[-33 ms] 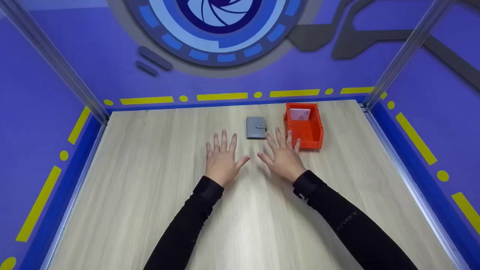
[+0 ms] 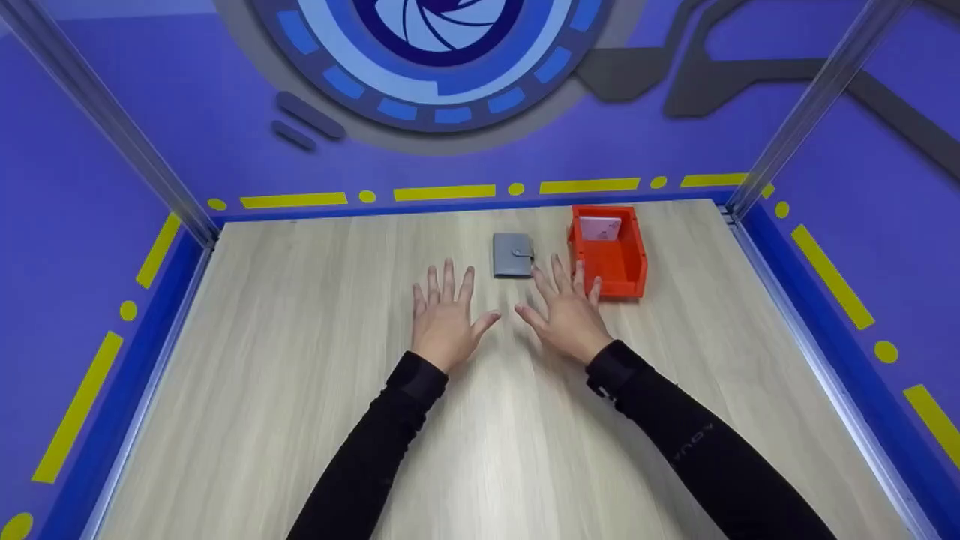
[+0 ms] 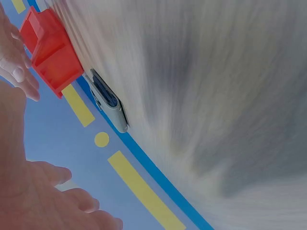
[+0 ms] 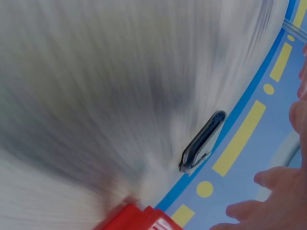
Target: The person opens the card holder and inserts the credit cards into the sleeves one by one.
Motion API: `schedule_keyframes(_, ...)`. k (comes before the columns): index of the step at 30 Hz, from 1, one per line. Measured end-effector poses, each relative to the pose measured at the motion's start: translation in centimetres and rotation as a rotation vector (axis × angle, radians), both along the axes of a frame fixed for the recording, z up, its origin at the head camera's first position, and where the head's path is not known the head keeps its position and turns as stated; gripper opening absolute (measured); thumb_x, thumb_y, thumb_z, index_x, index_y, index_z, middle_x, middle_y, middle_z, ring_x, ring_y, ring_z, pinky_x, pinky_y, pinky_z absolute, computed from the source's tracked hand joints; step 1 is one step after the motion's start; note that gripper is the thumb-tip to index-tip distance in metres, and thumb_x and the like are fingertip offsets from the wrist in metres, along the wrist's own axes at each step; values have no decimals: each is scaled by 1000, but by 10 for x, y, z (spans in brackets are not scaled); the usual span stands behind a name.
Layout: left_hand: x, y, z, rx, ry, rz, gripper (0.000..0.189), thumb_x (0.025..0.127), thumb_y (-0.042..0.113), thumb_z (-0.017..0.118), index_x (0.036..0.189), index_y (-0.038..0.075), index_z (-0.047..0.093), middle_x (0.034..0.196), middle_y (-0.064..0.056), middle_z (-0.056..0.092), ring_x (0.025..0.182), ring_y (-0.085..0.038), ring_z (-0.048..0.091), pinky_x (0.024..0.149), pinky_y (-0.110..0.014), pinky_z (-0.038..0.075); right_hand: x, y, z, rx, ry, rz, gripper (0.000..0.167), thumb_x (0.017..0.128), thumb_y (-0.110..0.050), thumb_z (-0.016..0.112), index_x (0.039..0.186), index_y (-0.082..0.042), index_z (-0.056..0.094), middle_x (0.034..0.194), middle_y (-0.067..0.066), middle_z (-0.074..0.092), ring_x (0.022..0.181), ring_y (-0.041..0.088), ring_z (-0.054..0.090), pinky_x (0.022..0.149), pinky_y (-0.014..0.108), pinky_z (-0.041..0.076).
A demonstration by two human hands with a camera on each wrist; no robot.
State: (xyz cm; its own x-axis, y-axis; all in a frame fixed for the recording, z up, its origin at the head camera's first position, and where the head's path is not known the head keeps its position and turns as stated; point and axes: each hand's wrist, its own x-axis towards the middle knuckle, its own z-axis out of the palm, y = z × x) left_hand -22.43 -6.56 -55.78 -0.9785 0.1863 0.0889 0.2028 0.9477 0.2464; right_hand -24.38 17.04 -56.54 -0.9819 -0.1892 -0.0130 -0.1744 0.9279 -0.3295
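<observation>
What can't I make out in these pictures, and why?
Contents of the grey rectangular wallet: head view, hidden because it is closed.
Markings on the pale pink rectangle inside the open red plastic bin: head view, too small.
Part of the bin's near left corner: head view, behind the right grip.
Most of the bin: right wrist view, cut off by bottom edge.

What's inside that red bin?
Inside the red bin, a pale pinkish card-like piece shows at the far end. The right hand covers part of the near left corner; anything behind its fingers is hidden.
</observation>
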Motion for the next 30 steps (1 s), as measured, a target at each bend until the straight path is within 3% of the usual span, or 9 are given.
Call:
schedule_keyframes(7, -7, 11, 0, 4, -7, -32, 87, 109, 69, 49, 176, 19, 26, 185, -22, 16, 171, -50, 15, 134, -72, 19, 0, 8, 2, 8, 31, -11, 86, 107, -69, 55, 175, -21, 32, 187, 17, 11, 170, 56, 2, 128, 85, 3)
schedule_keyframes(14, -23, 16, 2, 8, -52, -70, 85, 110, 67, 50, 176, 18, 26, 184, -23, 16, 171, -49, 16, 134, -71, 21, 4, 8, 10, -32, 68, 14, 83, 107, -65, 58, 174, -21, 35, 187, 14, 13, 169, 57, 5, 128, 84, 0)
schedule_keyframes(17, -36, 17, 4, 37, -34, -77, 81, 111, 61, 55, 175, 16, 32, 182, -24, 26, 169, -48, 26, 133, -70, 26, 7, 10, 12, -41, 71, 13, 81, 107, -63, 60, 173, -23, 36, 187, 11, 14, 169, 57, 6, 128, 83, -3)
schedule_keyframes(19, -47, 18, 6, 59, 6, -80, 74, 111, 54, 60, 170, 13, 42, 175, -24, 41, 163, -47, 40, 130, -68, 34, 9, 12, 14, -35, 72, 6, 80, 107, -63, 61, 173, -25, 36, 187, 10, 16, 169, 56, 7, 128, 83, -3)
schedule_keyframes(24, -76, 23, 3, 118, 44, -59, 48, 111, 39, 66, 146, 6, 70, 139, -18, 77, 128, -39, 75, 111, -61, 54, 11, 17, 15, -48, 103, 3, 76, 108, -58, 63, 172, -25, 39, 185, 10, 24, 168, 57, 14, 127, 84, 2)
schedule_keyframes(30, -107, 34, -8, 174, -24, 45, 34, 110, 33, 68, 117, 3, 82, 114, -17, 84, 105, -37, 81, 97, -57, 61, 17, 23, 18, -114, 225, 24, 56, 109, -41, 66, 158, -14, 61, 171, 15, 50, 160, 48, 44, 132, 77, 18)
